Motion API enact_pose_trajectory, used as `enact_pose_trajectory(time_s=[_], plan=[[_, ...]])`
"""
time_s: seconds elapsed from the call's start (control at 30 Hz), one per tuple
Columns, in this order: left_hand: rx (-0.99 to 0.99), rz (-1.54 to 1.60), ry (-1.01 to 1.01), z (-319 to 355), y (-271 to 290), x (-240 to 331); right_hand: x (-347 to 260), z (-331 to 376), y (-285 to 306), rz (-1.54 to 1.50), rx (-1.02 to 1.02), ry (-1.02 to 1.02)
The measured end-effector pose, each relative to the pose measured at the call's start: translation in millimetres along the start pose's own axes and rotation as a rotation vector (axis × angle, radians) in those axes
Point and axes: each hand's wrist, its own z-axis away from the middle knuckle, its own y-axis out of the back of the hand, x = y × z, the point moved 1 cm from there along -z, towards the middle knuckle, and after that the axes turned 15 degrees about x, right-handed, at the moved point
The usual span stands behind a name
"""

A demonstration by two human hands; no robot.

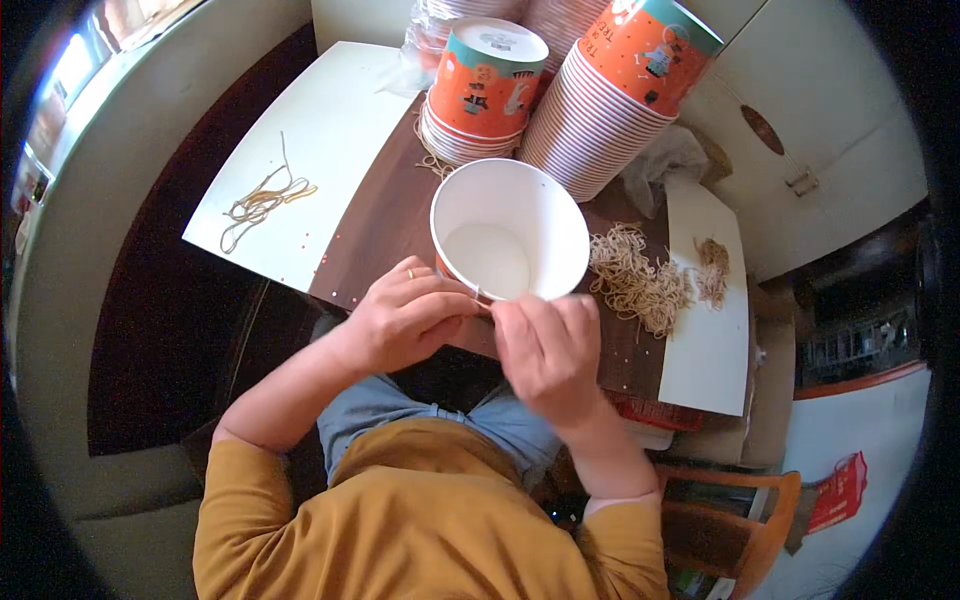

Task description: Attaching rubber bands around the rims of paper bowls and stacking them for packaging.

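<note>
The white-lined paper cup stands upright on the desk just ahead of your hands, mouth up, near rim touching both. Your left hand and right hand meet there, fingers pinched at the rim, apparently on a rubber band, too small to tell. A rubber band pile lies nearer your right.

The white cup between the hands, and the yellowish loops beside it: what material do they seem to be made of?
The cup looks like coated paperboard: thin rolled rim, smooth matte white inside with a faint sheen at the bottom, printed orange outside. The loops look like rubber bands: thin, limp, tan rings lying tangled in a heap. Both hands, left hand and right hand, pinch at the cup's near rim.
</note>
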Motion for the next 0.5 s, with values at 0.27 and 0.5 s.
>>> enact_pose_trajectory(time_s=[0.27, 0.5], plan=[[0.270, -0.438, 0.067, 15, -17, 31, -37, 35, -32, -0.220, 0.155, -0.669], [0.559, 0.305, 1.102, 26, -25, 23, -33, 33, -66, -0.239, 0.186, -0.655]])
